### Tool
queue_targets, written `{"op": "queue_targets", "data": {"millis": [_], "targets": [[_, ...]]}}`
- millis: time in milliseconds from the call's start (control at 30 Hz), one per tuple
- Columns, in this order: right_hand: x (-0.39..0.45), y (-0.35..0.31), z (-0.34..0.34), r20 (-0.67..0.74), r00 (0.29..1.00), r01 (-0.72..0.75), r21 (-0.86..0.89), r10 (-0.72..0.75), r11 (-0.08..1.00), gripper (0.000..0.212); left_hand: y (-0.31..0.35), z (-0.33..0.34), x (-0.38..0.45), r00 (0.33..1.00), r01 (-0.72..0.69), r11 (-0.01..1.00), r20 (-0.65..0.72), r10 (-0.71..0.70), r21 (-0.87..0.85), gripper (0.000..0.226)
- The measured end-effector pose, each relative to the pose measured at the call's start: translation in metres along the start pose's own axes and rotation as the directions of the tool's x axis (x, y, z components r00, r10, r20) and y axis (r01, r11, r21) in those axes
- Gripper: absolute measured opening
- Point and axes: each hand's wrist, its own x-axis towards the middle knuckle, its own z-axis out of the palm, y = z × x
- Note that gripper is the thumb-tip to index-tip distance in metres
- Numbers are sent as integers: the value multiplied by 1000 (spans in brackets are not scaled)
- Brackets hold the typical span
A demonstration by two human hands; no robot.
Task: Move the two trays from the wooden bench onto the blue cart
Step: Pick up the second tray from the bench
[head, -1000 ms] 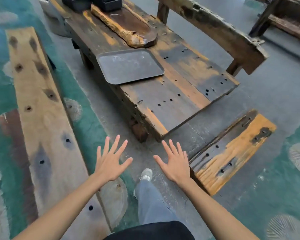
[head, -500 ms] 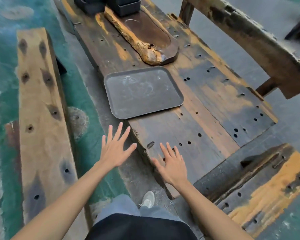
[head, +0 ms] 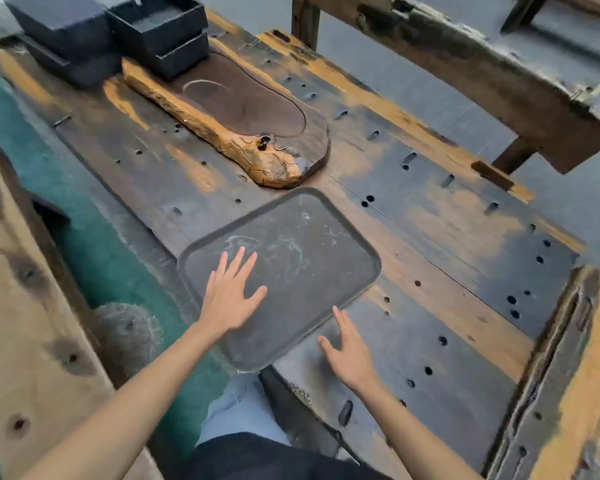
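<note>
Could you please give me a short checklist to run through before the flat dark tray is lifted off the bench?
1. Flat dark rectangular tray empty: ok.
2. Left hand open, over the tray's near left part: ok; contact cannot tell.
3. Right hand open beside the tray's near right edge: ok, not yet gripping.
4. Tray apart from the carved wooden slab tray: ok.
5. Tray's near corner overhangs the worn wooden bench edge: ok for a grip.
6. Blue cart ready: cannot tell, not in view.
</note>
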Motion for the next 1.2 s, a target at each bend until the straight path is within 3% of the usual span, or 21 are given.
{"op": "queue_targets", "data": {"millis": [100, 200, 267, 367, 500, 567, 667, 733, 867, 1000, 1200], "targets": [[26, -23, 11, -78, 974, -189, 230, 212, 955, 75, -26, -17, 55, 997, 4, 1000, 73, -2, -31, 80], [49, -37, 23, -142, 870, -357, 480, 473, 801, 75, -53, -25, 107, 991, 0, 1000, 137, 0, -1, 82], [60, -42, 31, -155, 796, -386, 614, 585, 688, 69, -66, -25, 140, 983, 2, 1000, 183, -6, 24, 81], [71, -47, 45, -180, 739, -385, 678, 649, 626, 55, -78, -26, 182, 970, 89, 996, 227, -86, -3, 80], [82, -54, 47, -194, 628, -404, 747, 754, 528, 67, -88, -23, 223, 950, 135, 991, 286, -122, -25, 84], [87, -51, 49, -185, 590, -431, 751, 786, 500, 62, -87, -23, 241, 928, 131, 989, 359, -99, -68, 81], [89, -43, 56, -191, 565, -462, 733, 803, 499, 50, -81, -22, 256, 897, 33, 991, 442, 27, -129, 70], [92, -40, 59, -206, 548, -455, 740, 811, 496, 49, -76, -19, 259, 902, 9, 989, 429, 56, -149, 63], [98, -37, 64, -195, 530, -410, 793, 825, 451, 55, -73, -15, 265, 894, 88, 975, 447, 13, -204, 62], [95, -29, 63, -130, 528, -324, 883, 840, 340, 48, -70, -22, 265, 871, 203, 943, 489, -50, -265, 59], [50, -9, 43, -141, 557, -176, 943, 819, 283, 55, -45, -29, 233, 873, 174, 925, 488, 14, -338, 63]]}}
